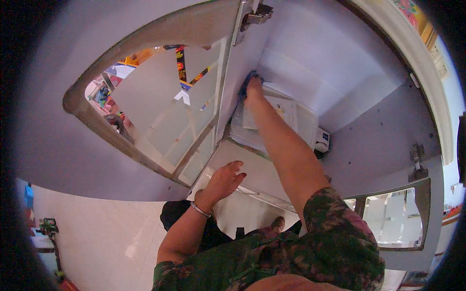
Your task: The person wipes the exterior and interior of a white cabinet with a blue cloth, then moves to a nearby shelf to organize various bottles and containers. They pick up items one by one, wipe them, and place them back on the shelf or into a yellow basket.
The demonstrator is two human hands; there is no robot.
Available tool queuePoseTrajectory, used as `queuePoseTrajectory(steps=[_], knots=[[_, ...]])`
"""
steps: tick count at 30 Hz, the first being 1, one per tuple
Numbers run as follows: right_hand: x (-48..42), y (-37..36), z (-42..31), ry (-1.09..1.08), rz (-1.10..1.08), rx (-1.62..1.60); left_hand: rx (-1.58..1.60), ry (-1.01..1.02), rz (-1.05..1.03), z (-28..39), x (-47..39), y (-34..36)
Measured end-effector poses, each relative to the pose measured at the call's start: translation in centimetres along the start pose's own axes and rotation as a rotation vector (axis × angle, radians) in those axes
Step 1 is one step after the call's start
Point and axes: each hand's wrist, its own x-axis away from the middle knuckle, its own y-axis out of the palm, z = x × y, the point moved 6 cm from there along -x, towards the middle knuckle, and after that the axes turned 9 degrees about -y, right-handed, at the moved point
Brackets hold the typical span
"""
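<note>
My right arm reaches deep into an open cabinet with pale, lilac-looking walls. My right hand (254,89) presses a crumpled blue cloth (243,93) against the cabinet's left inner wall (240,69), near the back corner. Part of the cloth is hidden behind the fingers. Below that hand, a white printed booklet or sheet (289,111) lies on a stack of papers or flat plastic items (307,125); my forearm covers some of it. My left hand (222,182) hovers before the cabinet's front edge, fingers loosely curled and apart, holding nothing.
A cabinet door with a glass pane (153,109) stands open at left; another glazed door (395,218) is at lower right. Metal hinges (417,163) jut from the side panel. Beside the stack sits a small white box (322,140). Pale floor (105,229) extends at lower left.
</note>
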Motion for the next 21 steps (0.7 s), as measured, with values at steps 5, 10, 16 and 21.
queuePoseTrajectory(steps=[5, 10, 16, 21], knots=[[-3.0, -1.8, -2.6, -0.254, -0.150, 0.060, 0.026, -0.011, -0.040, 0.9, -0.4, 0.1], [3.5, 2.3, -17.6, -1.365, -0.007, 0.649, 0.042, -0.014, -0.015, 1.1, 0.4, -0.7], [4.3, 4.0, -28.1, -2.175, 0.258, 1.448, 0.005, 0.054, 0.038, 1.3, 0.1, -0.6], [1.5, -1.4, -30.8, -2.165, 0.167, 1.626, 0.023, 0.049, 0.054, 0.2, 0.1, -0.6]])
